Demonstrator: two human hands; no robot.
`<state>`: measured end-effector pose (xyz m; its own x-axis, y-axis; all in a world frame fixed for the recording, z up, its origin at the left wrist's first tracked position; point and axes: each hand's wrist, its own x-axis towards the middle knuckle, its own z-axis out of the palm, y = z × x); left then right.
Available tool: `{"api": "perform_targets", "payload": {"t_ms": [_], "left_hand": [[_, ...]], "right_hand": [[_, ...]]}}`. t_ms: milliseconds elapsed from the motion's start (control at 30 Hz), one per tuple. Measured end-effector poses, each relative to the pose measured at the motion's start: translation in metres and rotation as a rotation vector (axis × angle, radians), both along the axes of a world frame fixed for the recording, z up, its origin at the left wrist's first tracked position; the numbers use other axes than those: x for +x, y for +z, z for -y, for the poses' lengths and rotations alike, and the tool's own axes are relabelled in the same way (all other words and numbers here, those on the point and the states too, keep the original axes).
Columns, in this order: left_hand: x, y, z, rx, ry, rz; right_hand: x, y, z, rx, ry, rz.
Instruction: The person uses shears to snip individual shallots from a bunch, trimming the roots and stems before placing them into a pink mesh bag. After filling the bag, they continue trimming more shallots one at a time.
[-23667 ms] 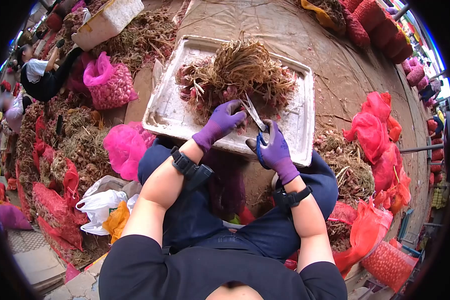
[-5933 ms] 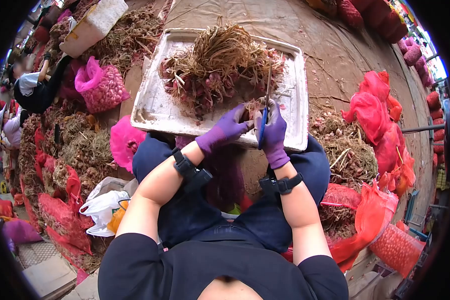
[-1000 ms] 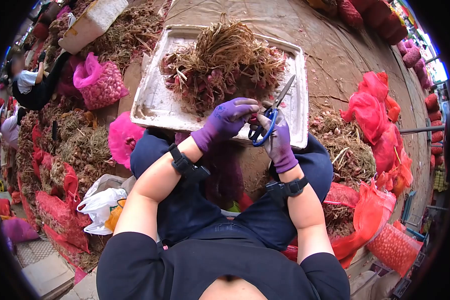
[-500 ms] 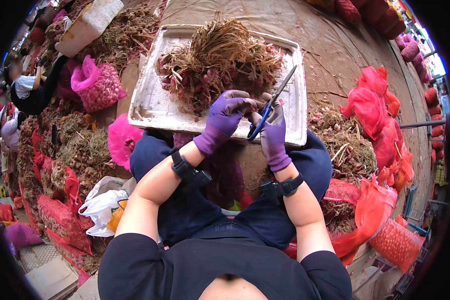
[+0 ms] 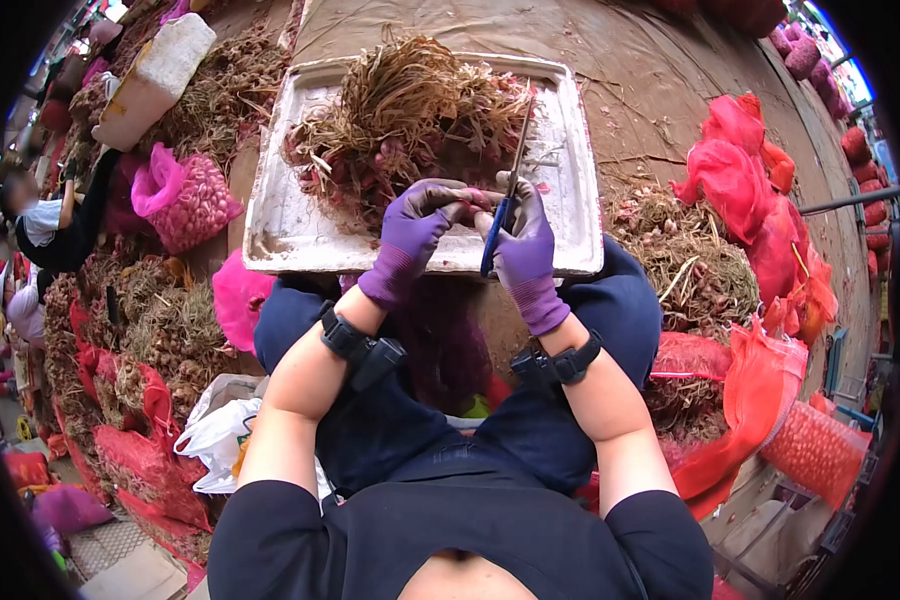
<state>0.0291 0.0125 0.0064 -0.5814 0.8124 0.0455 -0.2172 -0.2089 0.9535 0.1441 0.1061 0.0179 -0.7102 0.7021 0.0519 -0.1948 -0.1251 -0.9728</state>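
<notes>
A white foam tray [image 5: 270, 225] lies across my knees with a pile of dried shallots and straw-like stalks [image 5: 400, 110] on it. Over its near edge, my left hand [image 5: 417, 232], in a purple glove, is closed on a small reddish shallot [image 5: 478, 199]. Close beside it, my gloved right hand [image 5: 526, 245] is closed round blue-handled scissors [image 5: 500, 222], whose blades point up and away over the tray. The right fingertips meet the shallot too.
Pink mesh bags [image 5: 185, 200] and heaps of dried stalks [image 5: 160, 310] lie on the left, where a person [image 5: 45, 220] sits. More stalks [image 5: 685, 265] and red mesh bags [image 5: 740, 190] are on the right. A foam box [image 5: 155, 80] stands back left.
The scissors have turned more upright. The view has shifted, so the tray and pile appear farther left. Both hands remain close together, and a reddish shallot now shows between the fingers.
</notes>
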Motion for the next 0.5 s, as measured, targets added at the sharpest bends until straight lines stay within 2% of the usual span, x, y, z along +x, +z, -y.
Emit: {"api": "perform_targets", "payload": {"t_ms": [133, 167, 267, 333, 500], "left_hand": [[0.0, 0.005, 0.0, -0.013, -0.031, -0.122], [0.001, 0.006, 0.0, -0.015, -0.032, -0.121], [0.0, 0.01, -0.001, -0.051, -0.017, 0.007], [0.0, 0.008, 0.0, 0.01, -0.085, 0.181], [-0.002, -0.005, 0.0, -0.043, -0.056, 0.279]], "right_hand": [[0.002, 0.014, -0.004, -0.183, 0.048, 0.032], [0.003, 0.012, -0.006, -0.155, 0.055, 0.075], [0.003, 0.015, -0.004, -0.192, 0.052, -0.025], [0.005, 0.018, -0.003, -0.182, 0.063, -0.012], [0.005, 0.01, -0.004, -0.191, 0.066, 0.024]]}}
